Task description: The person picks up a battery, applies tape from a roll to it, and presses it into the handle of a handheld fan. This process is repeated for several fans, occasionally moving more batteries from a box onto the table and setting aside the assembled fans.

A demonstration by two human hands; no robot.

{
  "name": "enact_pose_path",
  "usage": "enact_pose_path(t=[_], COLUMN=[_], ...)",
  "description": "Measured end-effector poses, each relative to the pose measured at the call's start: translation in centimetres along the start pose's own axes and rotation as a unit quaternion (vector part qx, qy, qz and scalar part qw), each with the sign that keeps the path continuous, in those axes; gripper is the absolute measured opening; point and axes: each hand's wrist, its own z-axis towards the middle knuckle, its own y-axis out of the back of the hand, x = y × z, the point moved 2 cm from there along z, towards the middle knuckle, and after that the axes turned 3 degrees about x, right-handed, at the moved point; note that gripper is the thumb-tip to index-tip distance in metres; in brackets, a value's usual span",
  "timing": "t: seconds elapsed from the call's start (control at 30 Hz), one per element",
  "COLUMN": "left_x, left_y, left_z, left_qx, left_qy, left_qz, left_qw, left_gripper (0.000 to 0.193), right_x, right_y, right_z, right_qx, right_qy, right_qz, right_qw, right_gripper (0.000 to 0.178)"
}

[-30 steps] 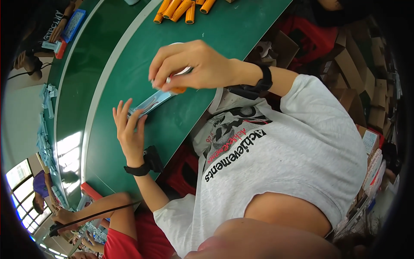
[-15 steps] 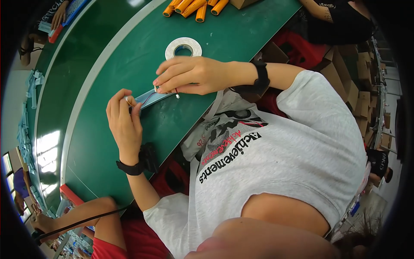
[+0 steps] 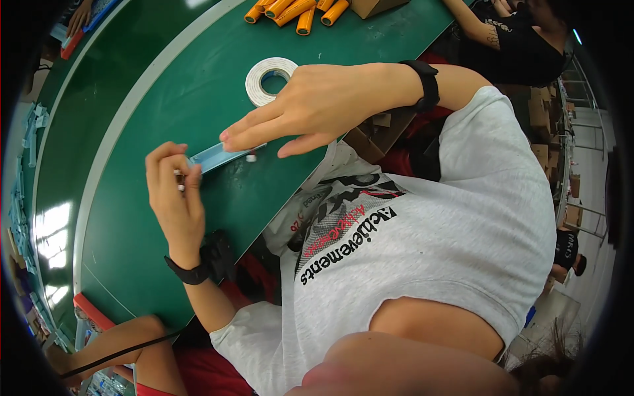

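A light blue narrow plastic channel point(image 3: 218, 157) is tilted above the green table. My left hand point(image 3: 173, 191) is closed on its left end, fingers and thumb pinching it, with small white bits showing by the fingertips. My right hand point(image 3: 323, 99) reaches over from the right with its fingers stretched out, the fingertips at the channel's upper edge and the thumb apart below. A small white connector point(image 3: 251, 158) hangs near the channel's right end. Behind my right hand lies a white roll of tape point(image 3: 263, 79), partly covered by it.
Several orange cylindrical cells point(image 3: 290, 12) lie at the table's far side beside a cardboard box point(image 3: 376, 5). A curved conveyor with light blue parts point(image 3: 30, 132) runs along the left. A co-worker's arm point(image 3: 115, 340) rests at lower left; another person sits at upper right.
My right hand has gone from a pinch near the channel to stretched fingers, its wrist shifting right and up. My left hand and the channel have moved slightly left.
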Motion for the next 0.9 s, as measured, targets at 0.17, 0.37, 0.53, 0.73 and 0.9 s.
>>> enact_pose_path(t=[0.17,0.37,0.53,0.73,0.9], left_x=[1.4,1.3,0.9,1.3,-0.5], left_y=[-0.3,-0.3,-0.2,-0.4,1.6], left_z=[-0.9,-1.4,-1.0,-1.0,0.9], left_qx=[-0.117,-0.131,-0.111,-0.062,0.04], left_qy=[0.043,0.013,0.026,0.085,0.092], left_qz=[-0.097,-0.074,-0.082,-0.106,-0.242], left_qw=[0.987,0.989,0.99,0.989,0.965], left_gripper=[0.012,0.012,0.012,0.017,0.029], right_x=[1.2,0.3,0.1,-1.0,0.5], right_y=[-0.3,-2.3,-3.5,-2.1,-2.7], right_z=[2.9,5.7,5.3,2.9,1.7], right_qx=[0.029,0.065,0.008,0.021,0.099], right_qy=[0.03,0.044,0.042,0.01,-0.123], right_qz=[-0.119,-0.072,-0.037,0.039,-0.048], right_qw=[0.992,0.994,0.998,0.999,0.986], right_gripper=[0.062,0.066,0.065,0.055,0.043])
